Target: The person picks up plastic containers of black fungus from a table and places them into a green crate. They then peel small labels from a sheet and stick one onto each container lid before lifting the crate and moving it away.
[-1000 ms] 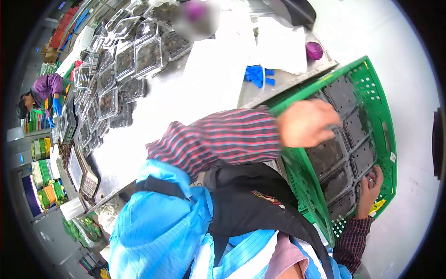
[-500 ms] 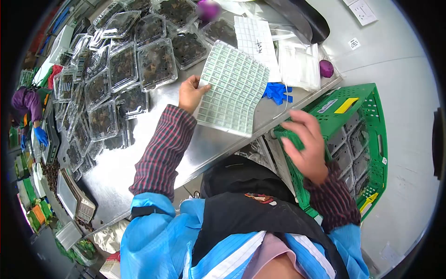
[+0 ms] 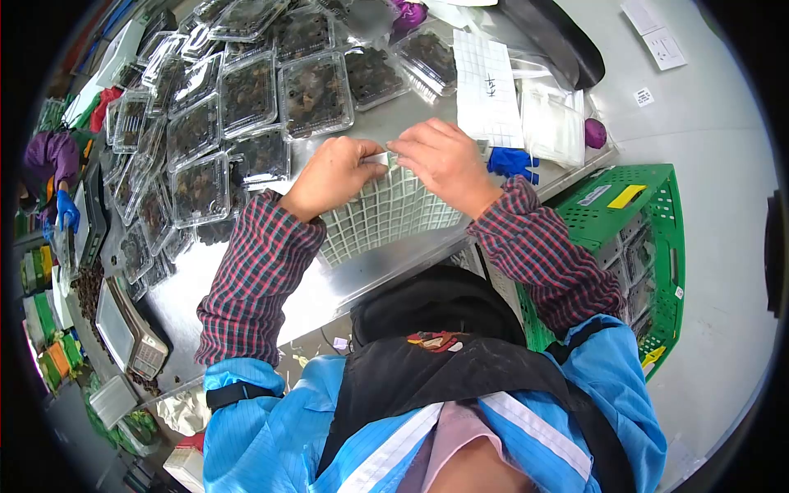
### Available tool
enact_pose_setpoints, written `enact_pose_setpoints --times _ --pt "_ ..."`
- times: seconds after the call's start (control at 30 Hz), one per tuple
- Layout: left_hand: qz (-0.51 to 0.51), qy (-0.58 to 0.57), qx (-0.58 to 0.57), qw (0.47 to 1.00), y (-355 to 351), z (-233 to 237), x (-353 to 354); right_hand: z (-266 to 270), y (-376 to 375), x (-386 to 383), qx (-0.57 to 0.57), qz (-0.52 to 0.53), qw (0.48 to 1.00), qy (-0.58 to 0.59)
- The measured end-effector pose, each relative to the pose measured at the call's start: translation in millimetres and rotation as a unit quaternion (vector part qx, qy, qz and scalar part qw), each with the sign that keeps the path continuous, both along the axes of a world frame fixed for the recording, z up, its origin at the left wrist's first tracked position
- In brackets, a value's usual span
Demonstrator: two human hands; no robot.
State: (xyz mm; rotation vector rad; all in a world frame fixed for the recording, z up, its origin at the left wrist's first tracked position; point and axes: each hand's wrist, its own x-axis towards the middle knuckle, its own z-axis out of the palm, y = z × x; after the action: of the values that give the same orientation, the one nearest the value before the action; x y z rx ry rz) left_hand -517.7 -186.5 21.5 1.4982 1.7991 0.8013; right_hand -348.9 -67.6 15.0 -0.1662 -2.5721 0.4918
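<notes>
My left hand pinches the top edge of a sheet of small stickers, which bends down toward the table's front edge. A pale grid shows on the side facing me. My right hand has its thumb and fingers closed at the same edge, close to the left fingertips. Whether a single sticker is between those fingers, I cannot make out. Just beyond the hands lie clear plastic boxes with dark brown contents. To the right of my right hand is a crumpled blue glove.
A white grid sheet with handwriting lies beside a stack of clear bags. On the right stands a green crate holding filled boxes. At left are a scale and another person's blue-gloved hand.
My right hand has come from above the crate to the sheet's top edge. The sheet has turned and bent downward, hiding its printed face. The view has shifted slightly.
</notes>
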Motion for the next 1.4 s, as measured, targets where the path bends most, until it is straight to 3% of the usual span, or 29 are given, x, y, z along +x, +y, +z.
enact_pose_setpoints --times 0.17,0.23,0.37,0.4,0.47,0.5,0.57,0.6,0.67,0.77,0.8,1.07,1.13,1.17,1.2,1.27,1.3,1.33,1.4 --pt "-0.010 -0.099 -0.097 0.990 -4 -36 -19 -38 -9 -12 0.054 -0.008 0.997 0.055" --pt "0.005 -0.272 -0.131 0.953 -10 -47 -22 -52 -13 -14 0.037 -0.007 0.998 0.052" --pt "-0.008 -0.384 -0.178 0.906 -19 -68 -32 -59 -19 -6 0.006 0.026 0.999 0.029" --pt "-0.007 -0.384 -0.181 0.905 -24 -72 -35 -62 -16 -1 0.003 0.026 0.999 0.028" --pt "-0.010 -0.351 -0.161 0.923 -32 -75 -39 -62 -8 7 -0.168 0.020 0.984 0.056" --pt "-0.011 -0.353 -0.162 0.921 -34 -78 -38 -66 -7 6 -0.169 0.019 0.984 0.054" --pt "-0.011 -0.384 -0.165 0.908 -34 -80 -35 -55 -9 -3 -0.243 -0.054 0.968 0.009" --pt "-0.014 -0.383 -0.165 0.909 -33 -80 -34 -69 -3 0 -0.330 -0.010 0.940 -0.080" --pt "-0.020 -0.158 -0.114 0.981 -30 -83 -28 -72 -7 -4 -0.367 -0.027 0.925 -0.098" --pt "0.032 -0.118 -0.058 0.991 -28 -94 -9 -72 -15 -5 -0.407 -0.043 0.905 -0.118" --pt "0.048 -0.081 -0.047 0.994 -28 -97 -4 -73 -15 -6 -0.389 -0.037 0.914 -0.107" --pt "0.079 -0.098 -0.061 0.990 -17 -105 5 -84 -20 -3 -0.258 0.007 0.960 -0.110" --pt "0.063 -0.070 -0.035 0.995 -10 -101 11 -94 -18 7 -0.193 -0.008 0.979 -0.058" --pt "0.057 -0.051 -0.032 0.997 -7 -102 13 -85 -19 15 -0.213 0.004 0.976 -0.033" --pt "0.048 -0.058 -0.012 0.997 -4 -107 14 -90 -18 19 -0.220 0.006 0.975 -0.035" --pt "0.025 -0.102 -0.007 0.994 5 -87 29 -89 -17 37 -0.147 0.000 0.985 0.089" --pt "0.062 -0.203 0.026 0.977 9 -94 42 -82 -16 53 -0.104 -0.018 0.993 0.057" --pt "0.026 -0.121 -0.014 0.992 14 -82 48 -82 -15 65 -0.075 -0.017 0.994 0.083" --pt "0.016 -0.211 -0.034 0.977 30 -61 81 -75 -9 100 -0.048 -0.043 0.992 0.104"
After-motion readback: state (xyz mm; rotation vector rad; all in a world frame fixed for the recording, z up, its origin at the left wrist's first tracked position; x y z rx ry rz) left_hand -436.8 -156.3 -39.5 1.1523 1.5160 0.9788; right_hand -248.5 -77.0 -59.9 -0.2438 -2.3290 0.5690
